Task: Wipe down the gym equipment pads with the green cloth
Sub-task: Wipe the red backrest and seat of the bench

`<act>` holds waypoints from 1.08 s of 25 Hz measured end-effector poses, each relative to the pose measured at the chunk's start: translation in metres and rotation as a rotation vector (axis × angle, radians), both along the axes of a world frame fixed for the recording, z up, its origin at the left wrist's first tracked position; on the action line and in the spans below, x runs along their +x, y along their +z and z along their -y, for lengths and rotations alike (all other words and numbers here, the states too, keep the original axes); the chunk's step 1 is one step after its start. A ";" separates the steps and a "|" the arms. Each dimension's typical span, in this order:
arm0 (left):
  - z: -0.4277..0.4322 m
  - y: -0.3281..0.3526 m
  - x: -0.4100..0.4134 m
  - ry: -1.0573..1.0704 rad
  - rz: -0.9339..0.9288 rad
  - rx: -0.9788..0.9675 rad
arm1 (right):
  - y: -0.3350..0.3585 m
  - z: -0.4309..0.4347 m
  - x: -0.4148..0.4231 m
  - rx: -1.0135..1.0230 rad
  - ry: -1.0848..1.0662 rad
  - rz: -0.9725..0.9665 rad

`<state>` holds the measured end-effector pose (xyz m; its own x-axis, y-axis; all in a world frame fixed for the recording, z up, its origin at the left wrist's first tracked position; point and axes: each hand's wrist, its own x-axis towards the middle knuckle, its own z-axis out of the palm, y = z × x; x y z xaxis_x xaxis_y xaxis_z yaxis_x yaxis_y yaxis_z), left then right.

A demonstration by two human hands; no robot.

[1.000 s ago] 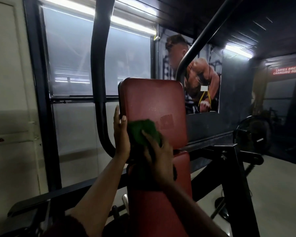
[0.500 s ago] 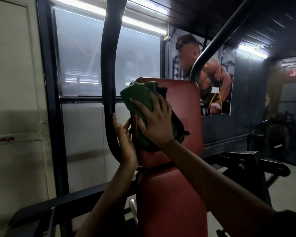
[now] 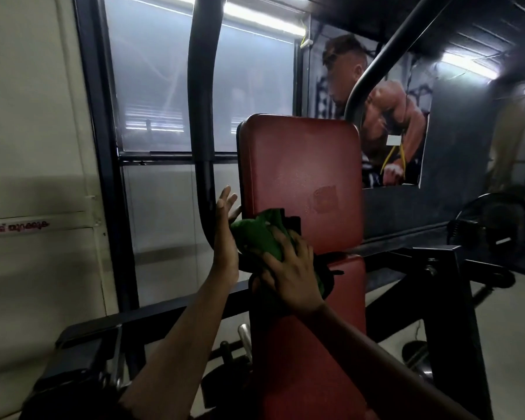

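A red upright back pad (image 3: 300, 171) stands in the middle of the view, with a red seat pad (image 3: 312, 344) below it. My right hand (image 3: 291, 271) presses a crumpled green cloth (image 3: 255, 237) against the pad's lower left part, near the gap between the two pads. My left hand (image 3: 226, 234) rests flat against the back pad's left edge, fingers spread and pointing up, holding nothing. Part of the cloth is hidden under my right hand.
Black curved machine arms (image 3: 202, 116) rise left and right of the pad. A black steel frame (image 3: 449, 298) runs to the right. A window (image 3: 164, 86) and pale wall lie behind, a wall poster (image 3: 388, 125) and a fan (image 3: 491, 225) at right.
My right hand has swept the cloth down from the back pad's top left corner to its lower left part. My left hand stays at the pad's left edge.
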<state>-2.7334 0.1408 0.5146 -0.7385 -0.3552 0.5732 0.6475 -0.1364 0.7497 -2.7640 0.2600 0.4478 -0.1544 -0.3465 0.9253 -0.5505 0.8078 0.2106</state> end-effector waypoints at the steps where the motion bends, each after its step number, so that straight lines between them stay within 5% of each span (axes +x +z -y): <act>1: -0.003 0.001 0.000 0.014 0.002 -0.034 | -0.001 -0.007 0.004 0.008 0.024 0.033; 6: -0.020 0.008 -0.012 0.079 -0.059 -0.184 | 0.048 -0.054 0.005 -0.285 0.188 0.263; 12: -0.033 -0.002 -0.036 0.294 -0.200 -0.241 | 0.122 -0.101 -0.074 -0.667 0.082 0.313; 17: -0.035 -0.004 -0.039 0.312 -0.233 -0.248 | 0.099 -0.072 -0.074 -0.665 -0.013 0.214; 27: -0.038 -0.003 -0.033 0.344 -0.193 -0.235 | 0.000 -0.018 -0.007 -0.358 0.003 0.238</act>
<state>-2.7662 0.1791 0.5113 -0.4718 -0.4050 0.7832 0.7565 0.2702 0.5955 -2.7713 0.2784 0.4476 -0.3778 -0.0111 0.9258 -0.5526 0.8050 -0.2158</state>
